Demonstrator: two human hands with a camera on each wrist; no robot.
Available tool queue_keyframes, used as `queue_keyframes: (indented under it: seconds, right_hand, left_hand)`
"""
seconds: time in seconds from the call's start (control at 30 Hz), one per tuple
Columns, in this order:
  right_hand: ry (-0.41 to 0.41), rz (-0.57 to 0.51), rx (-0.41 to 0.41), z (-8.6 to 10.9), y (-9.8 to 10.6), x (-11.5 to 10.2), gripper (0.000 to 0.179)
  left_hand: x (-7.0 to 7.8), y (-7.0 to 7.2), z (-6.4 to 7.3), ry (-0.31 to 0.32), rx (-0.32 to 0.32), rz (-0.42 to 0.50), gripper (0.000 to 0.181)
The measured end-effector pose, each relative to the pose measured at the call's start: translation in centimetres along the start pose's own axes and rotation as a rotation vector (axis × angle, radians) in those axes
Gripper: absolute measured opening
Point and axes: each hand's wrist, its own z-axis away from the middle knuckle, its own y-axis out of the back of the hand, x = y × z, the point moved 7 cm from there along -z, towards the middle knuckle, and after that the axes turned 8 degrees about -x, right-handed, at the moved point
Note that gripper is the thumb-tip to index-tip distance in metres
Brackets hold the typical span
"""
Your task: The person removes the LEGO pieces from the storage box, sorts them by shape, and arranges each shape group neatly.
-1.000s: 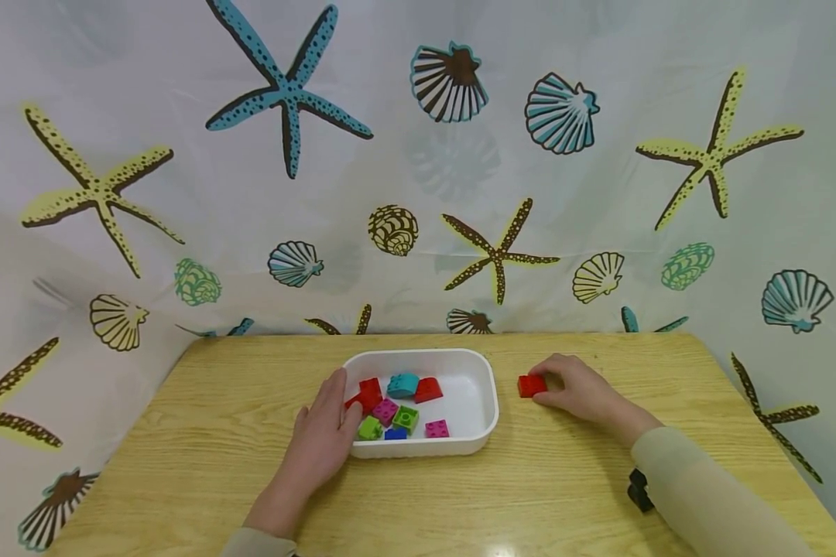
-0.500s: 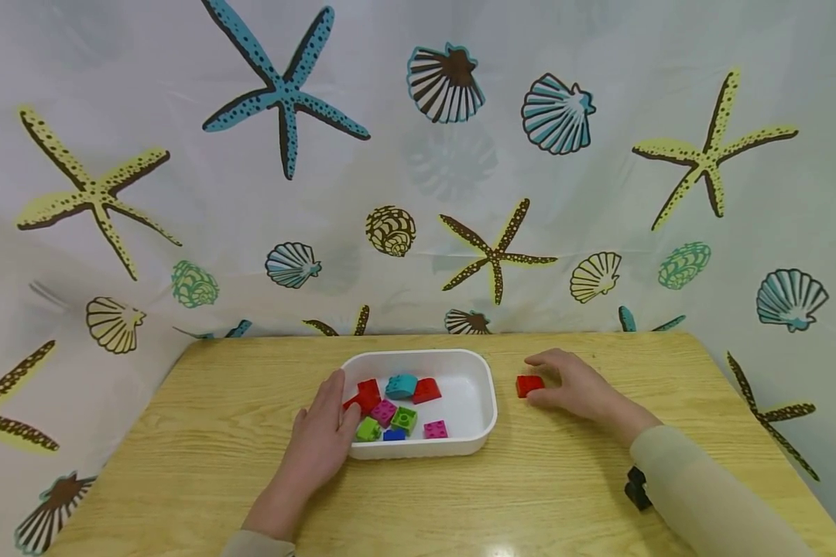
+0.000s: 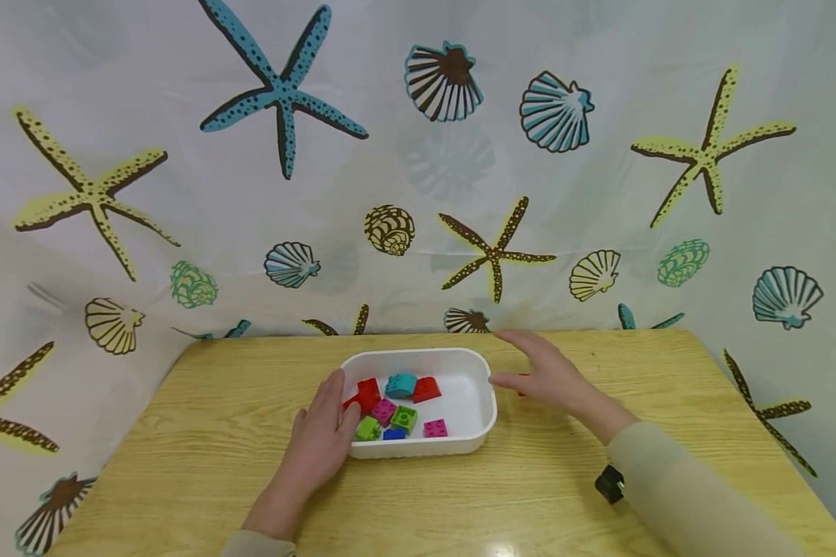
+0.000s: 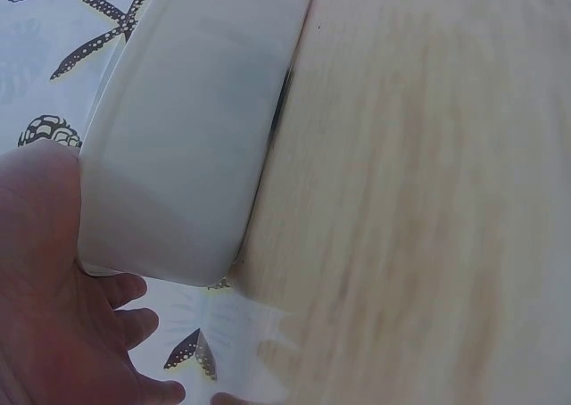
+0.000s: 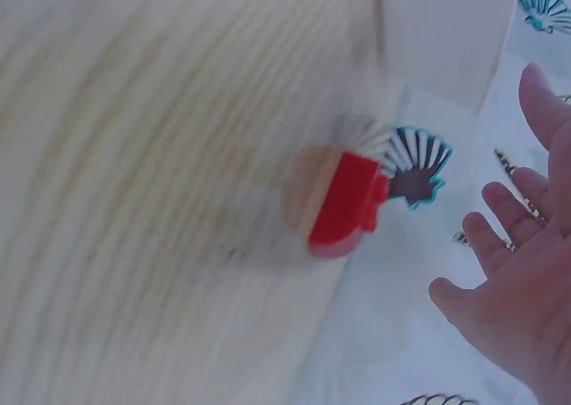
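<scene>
My left hand (image 3: 323,435) holds the left end of a white plastic tray (image 3: 491,410), thumb over the rim and fingers along the outside. The tray's outer wall (image 4: 187,146) fills much of the left wrist view. Inside it lie several toy building bricks: a teal brick (image 3: 401,384), a red brick (image 3: 427,389), a lime green brick (image 3: 404,419) and a pink brick (image 3: 436,428) among them. With fingers spread, my right hand (image 3: 546,373) hovers by the tray's right rim, holding nothing. A loose red brick (image 5: 343,200) sits on the table, mostly hidden behind that hand in the head view.
The wooden table (image 3: 202,433) stretches around the tray. A curtain (image 3: 488,178) printed with starfish and shells hangs behind it and along both sides. A small black device (image 3: 610,485) is at my right wrist.
The fingers of my right hand have let go of the red brick and spread. That hand has moved left to the tray's right rim. My left hand stays on the tray.
</scene>
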Motion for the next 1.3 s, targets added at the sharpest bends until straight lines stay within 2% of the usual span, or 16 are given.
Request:
queue_keyframes:
  seconds: [0.2, 0.5, 0.97, 1.3]
  right_hand:
    - [0.038, -0.014, -0.044, -1.0, -0.9, -3.2, 0.080]
    - [0.164, 0.126, -0.093, -2.6, -2.7, -6.1, 0.072]
    - [0.155, 0.241, -0.199, -5.0, -5.5, -6.1, 0.057]
    - [0.104, 0.244, -0.197, -6.1, -6.1, -5.7, 0.049]
  left_hand:
    - [0.2, 0.2, 0.1, -0.003, 0.008, -0.006, 0.076]
    - [0.0, 0.0, 0.0, -0.002, 0.005, -0.008, 0.076]
    - [0.0, 0.0, 0.0, -0.008, 0.007, -0.002, 0.075]
    - [0.0, 0.0, -0.1, -0.008, 0.008, 0.006, 0.075]
